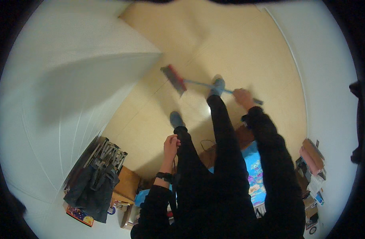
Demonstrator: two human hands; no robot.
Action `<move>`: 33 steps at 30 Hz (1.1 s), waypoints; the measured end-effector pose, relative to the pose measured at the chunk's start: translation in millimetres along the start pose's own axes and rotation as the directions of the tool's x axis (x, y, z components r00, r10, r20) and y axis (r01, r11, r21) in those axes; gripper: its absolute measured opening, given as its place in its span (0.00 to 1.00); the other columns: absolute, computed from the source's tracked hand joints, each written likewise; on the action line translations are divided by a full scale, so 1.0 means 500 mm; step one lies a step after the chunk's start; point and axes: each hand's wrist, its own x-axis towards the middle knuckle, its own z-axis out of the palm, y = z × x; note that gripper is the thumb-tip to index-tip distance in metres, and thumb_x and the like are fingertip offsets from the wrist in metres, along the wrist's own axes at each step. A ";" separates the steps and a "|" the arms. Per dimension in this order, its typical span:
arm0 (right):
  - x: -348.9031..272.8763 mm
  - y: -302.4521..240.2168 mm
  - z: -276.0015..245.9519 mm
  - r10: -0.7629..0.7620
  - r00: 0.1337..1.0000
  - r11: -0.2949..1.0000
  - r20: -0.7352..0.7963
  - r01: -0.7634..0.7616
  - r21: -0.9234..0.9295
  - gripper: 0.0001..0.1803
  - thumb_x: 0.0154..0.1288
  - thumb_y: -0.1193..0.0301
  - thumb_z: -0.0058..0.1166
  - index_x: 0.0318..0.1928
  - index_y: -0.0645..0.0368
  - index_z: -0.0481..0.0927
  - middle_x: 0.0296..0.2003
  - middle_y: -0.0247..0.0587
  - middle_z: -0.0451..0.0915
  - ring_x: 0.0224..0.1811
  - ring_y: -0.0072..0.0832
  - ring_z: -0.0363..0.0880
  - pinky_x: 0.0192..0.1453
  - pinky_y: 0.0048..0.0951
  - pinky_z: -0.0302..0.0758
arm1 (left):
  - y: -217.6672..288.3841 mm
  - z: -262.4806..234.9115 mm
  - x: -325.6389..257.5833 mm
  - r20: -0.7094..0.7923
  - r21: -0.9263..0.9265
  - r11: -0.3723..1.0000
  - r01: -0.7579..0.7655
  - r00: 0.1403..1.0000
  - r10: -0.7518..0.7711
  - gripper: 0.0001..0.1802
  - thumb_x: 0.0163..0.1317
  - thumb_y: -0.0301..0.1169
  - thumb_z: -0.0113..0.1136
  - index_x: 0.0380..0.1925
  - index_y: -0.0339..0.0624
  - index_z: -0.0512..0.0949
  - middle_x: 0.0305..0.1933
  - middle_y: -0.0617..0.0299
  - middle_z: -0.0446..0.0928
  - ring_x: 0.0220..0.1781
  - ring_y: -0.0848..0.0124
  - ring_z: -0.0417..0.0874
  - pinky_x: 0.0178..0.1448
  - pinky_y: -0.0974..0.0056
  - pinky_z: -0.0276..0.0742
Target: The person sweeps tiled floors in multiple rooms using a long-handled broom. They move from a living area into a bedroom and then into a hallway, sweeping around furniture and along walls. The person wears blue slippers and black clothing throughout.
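Observation:
My right hand (243, 96) is shut around the blue handle of a broom (198, 84), near its top end. The broom's red and dark head (173, 78) rests on the pale wooden floor (238, 47) ahead of my feet in blue slippers. My left hand (171, 144) hangs beside my left thigh, fingers curled closed, and seems to pinch a thin dark cord; a dark watch sits on that wrist. Black sleeves and black trousers cover my arms and legs.
A white wall (63, 91) rises on the left, another white wall (330, 71) on the right. Dark clothes hang on a folding rack (97, 171) at lower left beside a wooden box (126, 184). A blue patterned mat (254, 167) and stacked items (312, 163) lie behind me.

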 end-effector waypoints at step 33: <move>-0.042 0.287 -0.059 0.548 0.560 -0.299 0.621 -0.562 0.771 0.12 0.55 0.63 0.56 0.36 0.57 0.78 0.26 0.44 0.77 0.28 0.40 0.75 0.34 0.42 0.71 | 0.754 0.537 0.235 0.561 0.350 0.839 -0.416 0.811 0.168 0.17 0.68 0.39 0.46 0.44 0.37 0.75 0.31 0.57 0.79 0.32 0.69 0.81 0.40 0.65 0.77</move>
